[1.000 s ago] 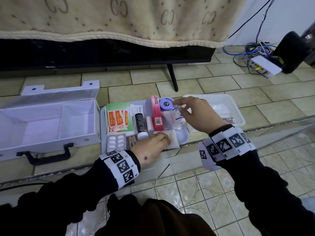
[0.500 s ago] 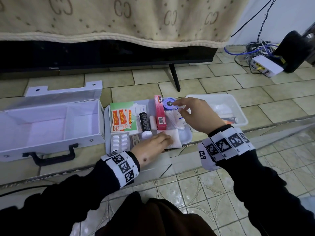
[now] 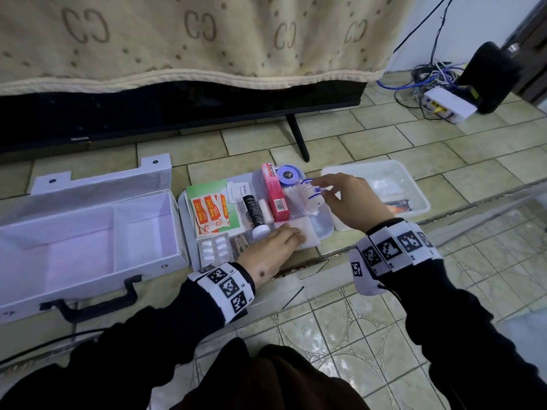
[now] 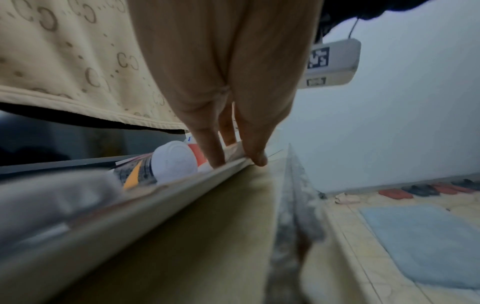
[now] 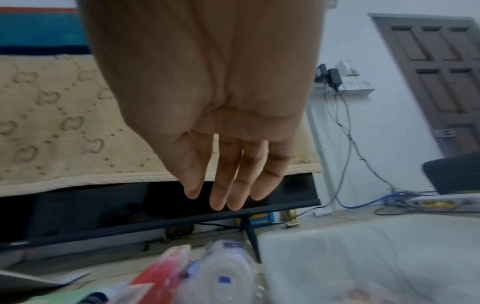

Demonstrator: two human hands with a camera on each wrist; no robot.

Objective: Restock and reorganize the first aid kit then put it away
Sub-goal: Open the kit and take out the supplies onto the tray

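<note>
Currently mid-sort, by my reading: supplies laid out on a shallow white tray (image 3: 324,229), none yet packed. First aid case (image 3: 88,241) lies open just left of the tray, on the tiled ledge, both compartments bare.

Left hand (image 3: 270,251) rests at the tray's near edge; fingers straight, close together, tips down on a white gauze pad (image 3: 307,232), thumb outside the rim in the left wrist view. Right hand (image 3: 350,202) hovers over the tray's right end, fingers relaxed and nearly together, clamped on nothing; fingertips just beside a clear packet with blue print (image 3: 309,195). Cannot tell if they touch it.

Count on the tray:
- one red box (image 3: 276,192), far edge
- one blue tape roll (image 3: 286,174), far right corner
- one black tube, white cap (image 3: 254,213), middle
- one small white roll (image 3: 265,211), between tube and box
- one green plaster pack with orange strips (image 3: 211,213), left side
- one pill blister (image 3: 213,248), near left corner
- one gauze pad, one clear packet

One clear bin (image 3: 414,184) right of the tray; contents unclear.

Next move likely calls for a firm pinch on one item and carrying it left across the tray to the case.
</note>
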